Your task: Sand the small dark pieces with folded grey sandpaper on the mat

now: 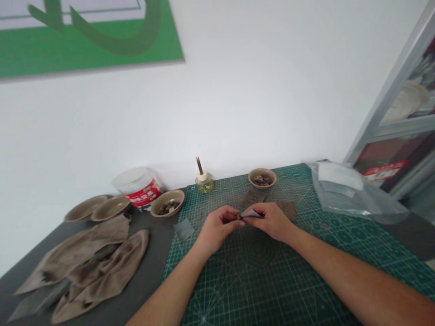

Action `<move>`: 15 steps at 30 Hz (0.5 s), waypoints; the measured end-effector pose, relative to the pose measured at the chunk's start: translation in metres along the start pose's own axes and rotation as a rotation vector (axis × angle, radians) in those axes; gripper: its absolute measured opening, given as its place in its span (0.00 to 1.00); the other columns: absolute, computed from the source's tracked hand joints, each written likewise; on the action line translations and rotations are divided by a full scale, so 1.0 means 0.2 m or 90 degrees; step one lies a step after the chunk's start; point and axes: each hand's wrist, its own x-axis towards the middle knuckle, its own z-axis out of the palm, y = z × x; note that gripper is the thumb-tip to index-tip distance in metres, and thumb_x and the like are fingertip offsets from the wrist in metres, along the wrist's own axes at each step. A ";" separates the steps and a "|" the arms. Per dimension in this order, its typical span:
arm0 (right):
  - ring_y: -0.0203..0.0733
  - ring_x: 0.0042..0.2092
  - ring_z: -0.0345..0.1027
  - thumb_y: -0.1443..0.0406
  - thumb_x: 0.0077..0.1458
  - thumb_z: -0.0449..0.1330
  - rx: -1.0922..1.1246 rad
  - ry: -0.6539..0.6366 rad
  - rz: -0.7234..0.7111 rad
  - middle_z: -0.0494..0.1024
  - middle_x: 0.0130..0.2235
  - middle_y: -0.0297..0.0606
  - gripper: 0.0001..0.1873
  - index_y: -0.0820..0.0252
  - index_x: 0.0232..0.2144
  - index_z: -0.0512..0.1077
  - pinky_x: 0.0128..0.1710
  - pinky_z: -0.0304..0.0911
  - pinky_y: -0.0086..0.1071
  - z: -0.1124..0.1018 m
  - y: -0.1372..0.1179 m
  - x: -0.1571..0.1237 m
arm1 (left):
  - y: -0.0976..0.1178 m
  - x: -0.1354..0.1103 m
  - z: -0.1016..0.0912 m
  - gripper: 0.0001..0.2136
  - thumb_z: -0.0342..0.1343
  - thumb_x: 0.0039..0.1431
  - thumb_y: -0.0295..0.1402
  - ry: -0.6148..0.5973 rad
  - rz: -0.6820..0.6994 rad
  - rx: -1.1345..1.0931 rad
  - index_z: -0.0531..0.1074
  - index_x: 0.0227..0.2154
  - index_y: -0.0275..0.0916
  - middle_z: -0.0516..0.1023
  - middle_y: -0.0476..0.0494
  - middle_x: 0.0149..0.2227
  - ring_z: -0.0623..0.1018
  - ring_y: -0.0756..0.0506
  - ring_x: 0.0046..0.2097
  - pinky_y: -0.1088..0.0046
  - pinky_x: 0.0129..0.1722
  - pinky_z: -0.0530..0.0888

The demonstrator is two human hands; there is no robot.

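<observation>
Above the cutting mat (231, 280), my left hand (214, 228) pinches a small dark piece (240, 217) between thumb and fingertips; its kind is too small to make out. My right hand (273, 222) is closed on a folded grey sheet that looks like sandpaper (252, 213), its edge against the dark piece. The fingertips of both hands nearly meet. Just beyond them lie a brown square with a handwritten mark (253, 198) and a second brown square (288, 210), partly behind my right hand. Left of my left hand is a loose grey square (184, 229).
A bowl of dark bits (252, 181) stands at the back, another bowl (181, 199) to the left. Near them are a reed diffuser (205, 183), a lidded jar (136, 181), two stacked bowls (79, 210) and brown cloths (115, 276). A plastic bag (356, 194) lies right.
</observation>
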 end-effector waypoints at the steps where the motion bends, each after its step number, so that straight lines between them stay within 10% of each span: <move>1: 0.42 0.39 0.73 0.63 0.52 0.62 -0.010 -0.004 -0.006 0.81 0.36 0.34 0.09 0.55 0.37 0.79 0.40 0.64 0.32 0.00 0.00 0.00 | 0.00 0.00 0.00 0.11 0.64 0.48 0.33 -0.001 0.003 0.002 0.73 0.35 0.38 0.80 0.46 0.33 0.77 0.48 0.34 0.73 0.36 0.72; 15: 0.38 0.33 0.70 0.61 0.53 0.63 0.025 -0.047 0.029 0.79 0.31 0.34 0.09 0.59 0.35 0.79 0.33 0.61 0.29 0.00 0.02 -0.01 | 0.02 -0.01 -0.01 0.09 0.61 0.49 0.31 -0.019 0.003 0.086 0.75 0.35 0.37 0.79 0.48 0.32 0.76 0.48 0.34 0.74 0.36 0.70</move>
